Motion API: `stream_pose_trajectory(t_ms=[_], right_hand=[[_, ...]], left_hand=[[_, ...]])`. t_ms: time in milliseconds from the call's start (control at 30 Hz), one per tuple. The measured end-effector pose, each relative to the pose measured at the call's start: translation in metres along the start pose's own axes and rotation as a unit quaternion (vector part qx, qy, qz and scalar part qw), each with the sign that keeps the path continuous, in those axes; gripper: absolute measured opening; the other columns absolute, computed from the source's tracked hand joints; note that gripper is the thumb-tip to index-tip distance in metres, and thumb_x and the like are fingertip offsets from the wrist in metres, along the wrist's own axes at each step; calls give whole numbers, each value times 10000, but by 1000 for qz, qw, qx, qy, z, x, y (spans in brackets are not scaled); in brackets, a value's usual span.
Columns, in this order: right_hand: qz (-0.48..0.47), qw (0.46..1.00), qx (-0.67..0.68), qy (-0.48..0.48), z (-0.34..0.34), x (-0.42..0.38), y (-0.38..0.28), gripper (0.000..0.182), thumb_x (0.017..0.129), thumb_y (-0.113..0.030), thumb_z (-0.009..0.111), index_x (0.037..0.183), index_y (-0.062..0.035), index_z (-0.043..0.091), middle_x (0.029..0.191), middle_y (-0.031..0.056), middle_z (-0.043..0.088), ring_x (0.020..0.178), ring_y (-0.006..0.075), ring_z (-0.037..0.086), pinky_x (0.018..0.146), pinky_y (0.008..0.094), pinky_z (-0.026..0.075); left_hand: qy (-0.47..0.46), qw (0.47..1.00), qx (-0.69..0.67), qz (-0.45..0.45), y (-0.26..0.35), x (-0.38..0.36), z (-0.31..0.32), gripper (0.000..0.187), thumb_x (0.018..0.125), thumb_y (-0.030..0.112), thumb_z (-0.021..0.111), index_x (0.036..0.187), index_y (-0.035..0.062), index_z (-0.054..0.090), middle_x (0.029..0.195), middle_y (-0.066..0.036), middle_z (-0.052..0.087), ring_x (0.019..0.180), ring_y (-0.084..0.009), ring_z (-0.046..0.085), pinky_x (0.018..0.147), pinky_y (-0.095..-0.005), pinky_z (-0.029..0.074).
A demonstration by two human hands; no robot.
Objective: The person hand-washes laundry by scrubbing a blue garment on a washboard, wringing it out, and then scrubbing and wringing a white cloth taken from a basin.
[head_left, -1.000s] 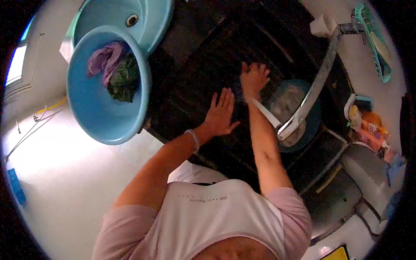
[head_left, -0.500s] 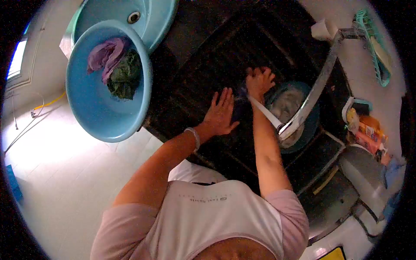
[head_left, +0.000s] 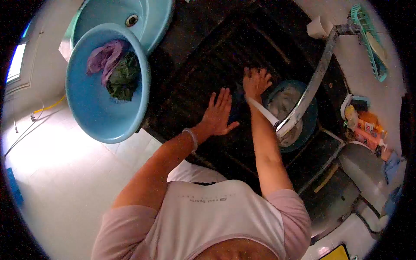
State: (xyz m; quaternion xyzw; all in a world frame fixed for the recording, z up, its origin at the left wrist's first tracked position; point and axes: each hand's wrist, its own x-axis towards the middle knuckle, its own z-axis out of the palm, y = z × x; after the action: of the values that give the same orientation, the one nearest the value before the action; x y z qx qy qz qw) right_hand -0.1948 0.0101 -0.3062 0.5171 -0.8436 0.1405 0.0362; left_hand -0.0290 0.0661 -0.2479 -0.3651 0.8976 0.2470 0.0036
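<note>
"Fingers?"

"Spread on the left hand (head_left: 216, 115), slightly apart on the right hand (head_left: 256, 83); neither visibly clamps anything."

"And the dark bluish patch (head_left: 236, 103)?"

"Between the hands, neither clearly nearer. Its edges, long axis and any contact are lost against the dark surface (head_left: 186, 86)."

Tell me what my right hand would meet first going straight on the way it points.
Your right hand would likely meet nothing: the way looks free over the dark slab as far as the picture shows, with the tap off to the right. It's dim, so depth is unclear.
</note>
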Motion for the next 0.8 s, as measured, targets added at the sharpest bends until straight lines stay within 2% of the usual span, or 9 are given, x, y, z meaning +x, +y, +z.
stream_pose_trajectory(t_ms=[67, 133, 200, 300, 433, 533, 567, 700, 800], right_hand=[[-7, 996, 2, -90, -33, -8, -9, 330, 826, -386, 537, 886, -74, 626, 1127, 192, 510, 1036, 439, 437, 860, 570, 341], [-83, 993, 80, -15, -25, -59, 12, 336, 791, -347, 601, 748, -14, 614, 1088, 172, 516, 988, 374, 436, 838, 439, 353], [-34, 955, 293, -37, -67, -95, 6, 314, 775, -303, 626, 659, -13, 594, 1018, 182, 542, 946, 370, 458, 820, 445, 360], [-149, 951, 263, 62, -61, -128, -6, 245, 780, -273, 600, 678, -50, 600, 906, 155, 569, 820, 358, 495, 757, 464, 400], [-50, 991, 111, 55, -4, -21, 24, 177, 659, -139, 663, 616, -35, 527, 901, 150, 553, 807, 330, 526, 712, 418, 413], [-118, 913, 389, 30, -27, 42, 59, 245, 521, -14, 685, 588, -59, 453, 957, 145, 548, 890, 280, 509, 799, 370, 383], [-228, 918, 324, 16, -51, 57, 63, 212, 530, -47, 674, 650, -54, 500, 937, 146, 556, 859, 294, 528, 770, 373, 405], [2, 968, 162, -194, -22, 88, 100, 221, 666, -197, 636, 780, -18, 574, 892, 153, 581, 833, 336, 547, 756, 379, 424], [-66, 930, 310, -187, 1, 65, 74, 264, 763, -274, 612, 832, -20, 597, 908, 158, 590, 845, 320, 557, 758, 374, 428]], left_hand=[[3, 1000, -12, 8, -4, -3, 5, 859, 788, 541, 441, 1306, -115, 243, 1415, -264, 108, 1329, -380, 53, 1052, -511, 70], [9, 1000, -21, 8, -4, -4, 7, 839, 787, 512, 455, 1307, -112, 244, 1414, -264, 112, 1329, -379, 60, 1052, -512, 72], [9, 1000, 2, 14, -5, -2, 9, 814, 783, 473, 472, 1306, -109, 247, 1415, -262, 114, 1330, -375, 64, 1052, -513, 72], [-1, 999, 42, 15, -6, 0, 9, 744, 771, 374, 498, 1303, -91, 265, 1414, -249, 132, 1326, -367, 91, 1050, -515, 86], [-27, 1000, -4, -15, 14, 5, 1, 596, 751, 193, 517, 1277, -27, 345, 1380, -204, 242, 1262, -363, 234, 1014, -509, 193], [8, 998, 13, 57, 7, 7, -8, 483, 746, 117, 536, 1214, 40, 447, 1263, -159, 398, 1088, -331, 409, 901, -445, 364], [10, 995, 29, 91, 9, 2, -20, 462, 758, 130, 532, 1205, 43, 453, 1258, -166, 403, 1067, -346, 425, 882, -438, 384], [-116, 987, 51, 103, 34, -16, 5, 424, 767, 223, 563, 1158, 70, 498, 1233, -191, 411, 1036, -364, 446, 840, -435, 421], [-55, 997, 2, 49, 55, -12, -11, 494, 771, 279, 575, 1201, 62, 464, 1223, -223, 407, 1065, -365, 426, 886, -455, 389]])
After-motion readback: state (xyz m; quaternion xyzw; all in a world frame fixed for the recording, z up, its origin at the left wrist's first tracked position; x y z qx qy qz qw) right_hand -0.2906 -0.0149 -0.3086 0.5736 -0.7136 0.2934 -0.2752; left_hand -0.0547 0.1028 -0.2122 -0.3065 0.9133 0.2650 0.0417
